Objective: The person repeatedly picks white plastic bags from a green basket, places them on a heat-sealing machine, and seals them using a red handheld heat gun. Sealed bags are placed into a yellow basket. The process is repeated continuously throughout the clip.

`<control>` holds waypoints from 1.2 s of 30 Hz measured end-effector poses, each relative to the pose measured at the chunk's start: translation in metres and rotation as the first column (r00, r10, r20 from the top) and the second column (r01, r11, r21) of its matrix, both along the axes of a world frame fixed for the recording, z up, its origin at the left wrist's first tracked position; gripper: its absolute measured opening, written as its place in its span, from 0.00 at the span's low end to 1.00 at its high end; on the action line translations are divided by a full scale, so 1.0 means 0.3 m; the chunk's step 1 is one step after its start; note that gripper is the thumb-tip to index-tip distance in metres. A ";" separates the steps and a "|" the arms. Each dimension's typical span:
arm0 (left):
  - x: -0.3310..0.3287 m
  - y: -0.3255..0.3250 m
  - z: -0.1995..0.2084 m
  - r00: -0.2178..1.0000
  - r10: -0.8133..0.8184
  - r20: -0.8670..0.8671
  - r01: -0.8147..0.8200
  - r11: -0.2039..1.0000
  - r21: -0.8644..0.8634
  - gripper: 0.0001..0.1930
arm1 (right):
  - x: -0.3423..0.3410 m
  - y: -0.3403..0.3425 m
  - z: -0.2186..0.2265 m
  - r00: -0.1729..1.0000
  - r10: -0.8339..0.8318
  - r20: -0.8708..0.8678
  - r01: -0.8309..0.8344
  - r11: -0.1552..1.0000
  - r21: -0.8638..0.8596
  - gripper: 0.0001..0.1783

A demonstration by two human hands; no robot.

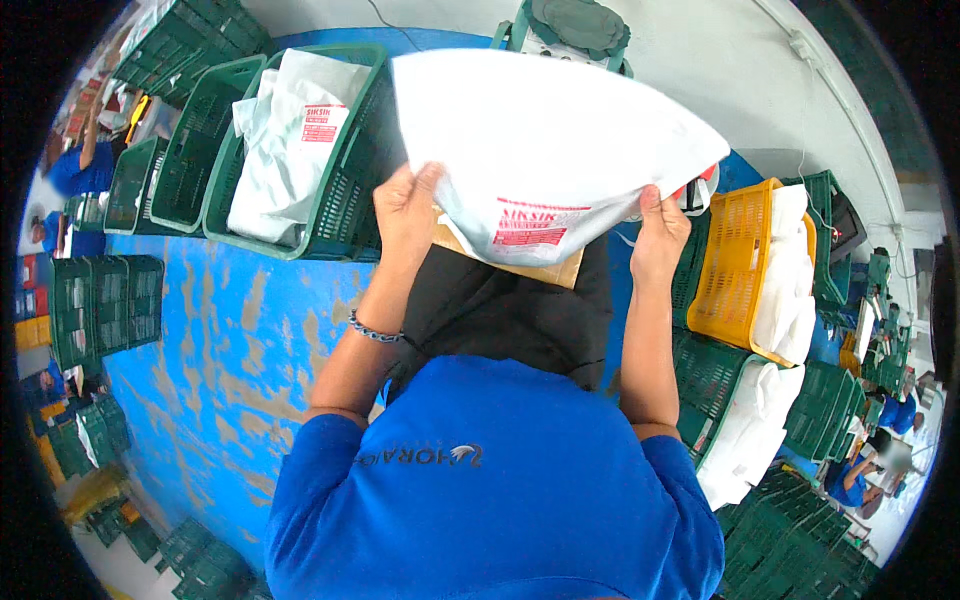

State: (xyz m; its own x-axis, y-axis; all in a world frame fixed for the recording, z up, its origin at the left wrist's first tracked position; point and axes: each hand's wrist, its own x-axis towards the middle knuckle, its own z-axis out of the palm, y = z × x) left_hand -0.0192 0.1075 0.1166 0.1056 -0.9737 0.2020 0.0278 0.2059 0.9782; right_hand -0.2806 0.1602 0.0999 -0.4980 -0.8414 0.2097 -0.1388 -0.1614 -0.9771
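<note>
Well forward and apart, both hands (405, 212) (661, 235) pinch a white bag (560, 130) by opposite sides.

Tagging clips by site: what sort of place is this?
Likely a factory or packing workshop: stacked green crates, a yellow crate holding white material, and other people in blue shirts in the background.

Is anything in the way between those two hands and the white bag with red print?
Nothing visible is: the left hand already pinches the white bag at its left side, and the right hand pinches it at its right.
</note>
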 end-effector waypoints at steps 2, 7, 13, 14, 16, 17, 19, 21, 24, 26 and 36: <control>-0.015 -0.023 0.002 0.982 0.157 0.104 -0.138 0.976 -0.171 0.08 | 0.000 0.003 0.053 0.992 -0.075 -0.099 0.064 0.992 -0.109 0.18; -0.061 -0.118 -0.086 0.932 0.327 0.153 -0.225 0.858 -0.461 0.07 | 0.015 -0.033 0.015 0.976 -0.200 0.085 0.216 0.941 -0.261 0.18; -0.088 -0.154 -0.406 0.905 0.064 0.420 -0.108 0.991 0.082 0.11 | 0.065 -0.084 -0.396 0.963 -0.267 -0.017 0.266 0.949 0.167 0.17; -0.089 -0.112 -0.461 0.931 0.025 0.363 -0.105 0.974 0.201 0.12 | 0.074 -0.054 -0.452 0.963 -0.262 0.061 0.252 0.957 0.145 0.18; -0.122 -0.068 -0.539 0.848 0.049 0.528 -0.114 0.989 0.091 0.13 | 0.070 -0.029 -0.521 0.951 -0.247 -0.188 0.293 0.916 0.276 0.17; -0.135 -0.057 -0.563 0.779 0.028 0.626 -0.121 0.987 0.106 0.13 | 0.080 -0.017 -0.544 0.963 -0.236 -0.132 0.259 0.945 0.198 0.16; -0.153 -0.038 -0.584 0.927 0.054 0.372 -0.121 0.980 0.159 0.14 | 0.071 0.001 -0.558 0.960 -0.245 -0.134 0.275 0.914 0.297 0.18; -0.131 -0.046 -0.567 0.934 -0.113 0.338 -0.095 0.835 0.542 0.15 | 0.062 0.004 -0.545 0.953 -0.241 -0.182 0.288 0.907 0.307 0.19; -0.038 -0.108 -0.487 0.995 -0.101 -0.002 0.098 0.957 0.275 0.12 | 0.045 -0.013 -0.480 0.986 -0.163 0.024 0.153 0.962 0.227 0.17; 0.018 -0.146 -0.420 0.969 -0.223 -0.107 0.246 0.906 0.344 0.11 | 0.016 -0.027 -0.411 0.971 -0.127 0.201 0.042 0.925 0.378 0.14; -0.002 -0.288 -0.289 0.983 -0.075 -0.165 0.110 0.970 0.217 0.09 | -0.034 -0.131 -0.231 0.918 -0.147 0.368 0.115 0.988 0.107 0.10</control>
State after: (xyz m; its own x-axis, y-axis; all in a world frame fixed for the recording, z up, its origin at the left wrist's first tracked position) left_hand -0.0198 0.0211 0.0299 0.0255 -0.9991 -0.0339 0.1904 -0.0284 0.9813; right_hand -0.2906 0.1208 0.0305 -0.6335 -0.7696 -0.0802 0.2250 -0.0840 -0.9707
